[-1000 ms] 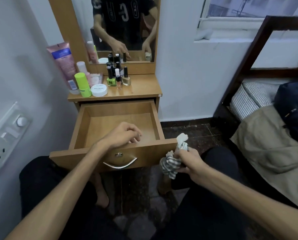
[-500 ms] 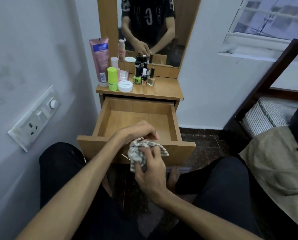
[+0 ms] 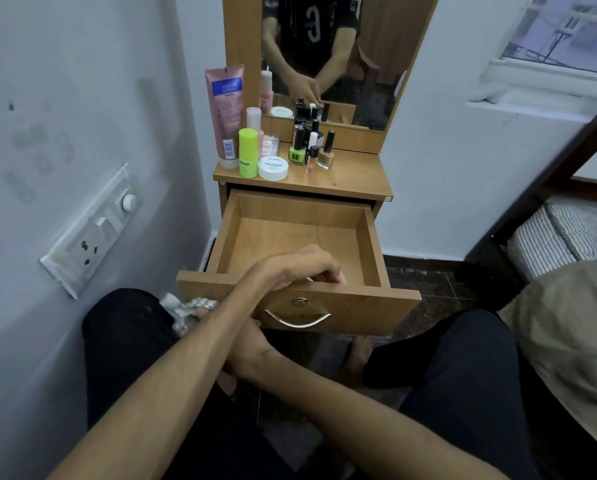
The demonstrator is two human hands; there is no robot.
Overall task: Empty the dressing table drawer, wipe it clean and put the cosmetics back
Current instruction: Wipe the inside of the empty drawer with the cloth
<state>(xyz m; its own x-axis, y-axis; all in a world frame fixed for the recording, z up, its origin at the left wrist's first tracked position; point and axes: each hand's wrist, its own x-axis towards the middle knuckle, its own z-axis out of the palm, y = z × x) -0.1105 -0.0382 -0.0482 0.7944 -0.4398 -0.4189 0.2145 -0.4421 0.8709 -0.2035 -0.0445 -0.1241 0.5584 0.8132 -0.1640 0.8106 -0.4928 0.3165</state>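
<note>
Drawer empty, pulled far out; left hand curled over near rim, could tip it. Right hand hidden, grip on cloth unclear.

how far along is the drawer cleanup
Emptying looks done: the drawer is open and bare, and the cosmetics stand on the dressing table top. In hand: the left hand rests curled on the drawer's front edge; the right hand, mostly hidden under the left forearm, reaches toward the cloth on the left thigh. Whether wiping is finished is unclear. Left: putting the cosmetics back.
</note>
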